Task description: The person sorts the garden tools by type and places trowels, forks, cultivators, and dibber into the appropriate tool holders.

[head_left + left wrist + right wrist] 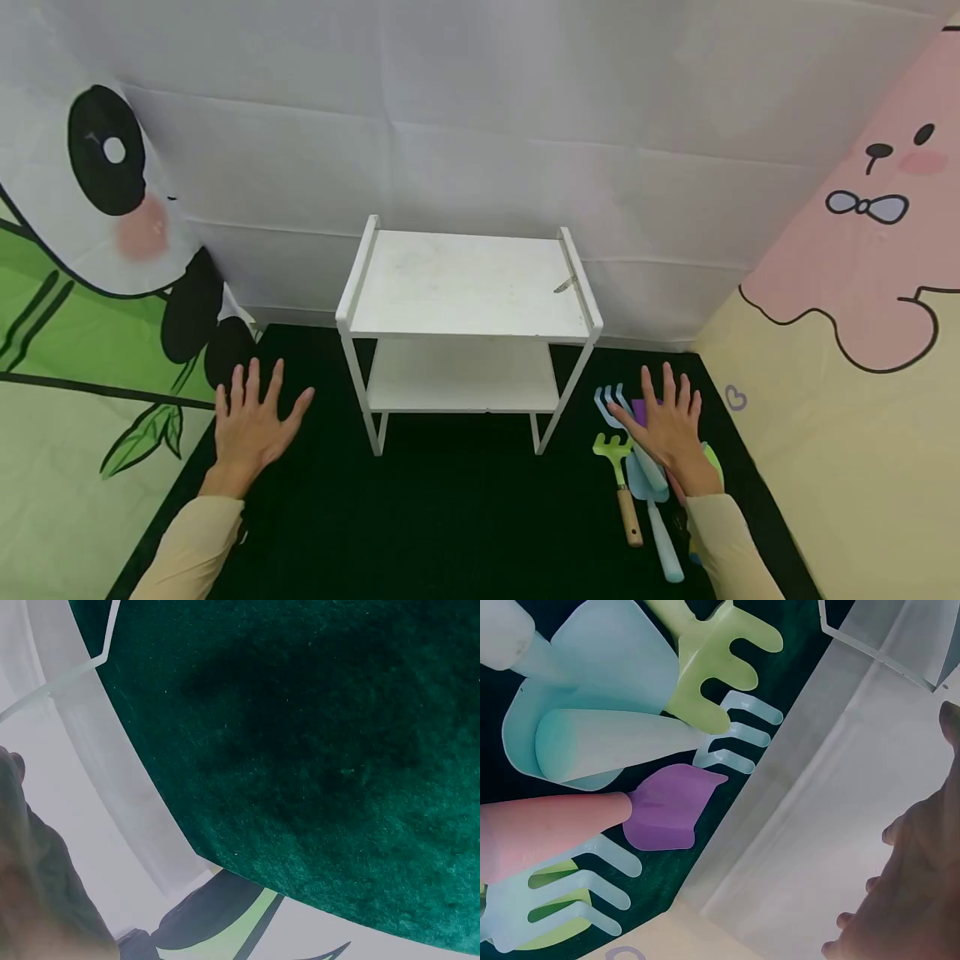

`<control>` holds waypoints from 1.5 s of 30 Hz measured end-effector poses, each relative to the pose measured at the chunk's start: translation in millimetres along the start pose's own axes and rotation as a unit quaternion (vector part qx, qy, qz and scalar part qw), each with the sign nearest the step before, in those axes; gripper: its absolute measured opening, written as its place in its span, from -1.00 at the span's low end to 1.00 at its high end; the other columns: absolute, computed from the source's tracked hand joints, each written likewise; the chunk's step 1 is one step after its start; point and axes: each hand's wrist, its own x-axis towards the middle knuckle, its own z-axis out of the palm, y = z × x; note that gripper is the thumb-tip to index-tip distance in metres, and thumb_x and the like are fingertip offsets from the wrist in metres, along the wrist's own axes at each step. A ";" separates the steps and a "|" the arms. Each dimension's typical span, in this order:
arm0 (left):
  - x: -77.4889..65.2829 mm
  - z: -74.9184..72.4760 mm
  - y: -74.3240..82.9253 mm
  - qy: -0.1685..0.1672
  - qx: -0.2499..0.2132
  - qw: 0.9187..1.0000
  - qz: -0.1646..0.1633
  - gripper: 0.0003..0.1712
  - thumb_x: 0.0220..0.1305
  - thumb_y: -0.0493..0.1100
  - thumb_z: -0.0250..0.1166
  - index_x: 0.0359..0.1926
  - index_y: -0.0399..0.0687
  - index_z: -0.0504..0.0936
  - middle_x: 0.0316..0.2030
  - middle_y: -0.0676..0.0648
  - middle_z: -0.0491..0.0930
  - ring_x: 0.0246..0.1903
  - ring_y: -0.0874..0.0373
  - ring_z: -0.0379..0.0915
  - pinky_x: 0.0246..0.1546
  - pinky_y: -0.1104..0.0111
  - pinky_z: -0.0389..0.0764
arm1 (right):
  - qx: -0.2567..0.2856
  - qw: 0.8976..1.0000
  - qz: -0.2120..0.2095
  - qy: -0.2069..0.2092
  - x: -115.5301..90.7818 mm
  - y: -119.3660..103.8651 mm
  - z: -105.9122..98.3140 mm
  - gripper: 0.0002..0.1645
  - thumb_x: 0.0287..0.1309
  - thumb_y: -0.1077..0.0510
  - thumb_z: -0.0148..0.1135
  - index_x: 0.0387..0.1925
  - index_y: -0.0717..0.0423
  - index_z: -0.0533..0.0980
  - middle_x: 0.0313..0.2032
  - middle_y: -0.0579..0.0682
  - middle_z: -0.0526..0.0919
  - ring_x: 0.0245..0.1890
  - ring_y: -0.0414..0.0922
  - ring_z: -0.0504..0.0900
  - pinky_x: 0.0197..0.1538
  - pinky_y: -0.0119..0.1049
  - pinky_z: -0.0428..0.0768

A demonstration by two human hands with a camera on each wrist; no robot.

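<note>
My left hand (251,425) hovers with spread fingers over the dark green floor, left of a white two-tier shelf (472,283). On the other side my right hand (671,425), fingers also spread and holding nothing, is above a pile of garden tools. In the pile lie a green rake with a wooden handle (628,515), a blue trowel (663,542) and a blue fork (735,735). The right wrist view also shows a purple scoop (671,808) with a pink handle and another pale blue fork (592,892). The right hand and sleeve cover part of the pile in the head view.
A white cloth wall (480,142) stands behind the shelf. Printed panels flank the floor: a panda panel (142,233) at left, a pink bear panel (862,267) at right. Dark green floor (457,517) extends in front of the shelf.
</note>
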 end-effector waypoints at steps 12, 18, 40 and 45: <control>3.1 4.0 2.5 0.049 -0.055 0.997 0.032 -0.13 0.60 0.26 -0.10 0.62 -0.20 -0.04 0.49 -0.54 -0.04 0.50 -0.51 -0.25 0.46 -0.33 -0.28 | -0.001 0.999 -0.024 0.042 -8.5 4.8 3.0 0.01 0.43 -0.23 0.13 0.56 0.33 0.03 0.52 0.48 -0.09 0.43 0.54 -0.02 0.41 0.48 0.00; 2.0 1.7 9.6 0.100 -0.094 0.989 0.045 -0.25 0.63 0.11 -0.05 0.56 -0.30 0.10 0.42 -0.54 0.17 0.40 -0.51 0.02 0.44 -0.31 -0.05 | 0.028 0.995 -0.033 0.089 -14.3 4.5 4.6 -0.18 0.47 0.01 0.16 0.49 0.43 0.13 0.42 0.56 0.13 0.35 0.57 0.17 0.34 0.48 0.18; 0.0 -13.7 51.4 0.167 -0.237 0.957 0.025 -0.48 0.64 -0.03 0.02 0.37 -0.32 0.41 0.30 -0.41 0.43 0.25 -0.37 0.33 0.24 -0.31 0.31 | 0.082 0.988 -0.001 0.127 -45.4 2.4 10.6 -0.43 0.40 0.20 0.26 0.30 0.44 0.38 0.08 0.48 0.54 -0.05 0.32 0.61 -0.06 0.29 0.62; -1.0 -17.4 65.1 0.197 -0.272 0.941 0.041 -0.57 0.62 -0.12 0.08 0.31 -0.32 0.49 0.21 -0.36 0.53 0.18 -0.29 0.43 0.20 -0.25 0.40 | 0.084 0.988 0.003 0.129 -55.1 0.0 13.3 -0.49 0.36 0.21 0.30 0.20 0.45 0.45 0.01 0.46 0.60 -0.17 0.26 0.67 -0.14 0.23 0.65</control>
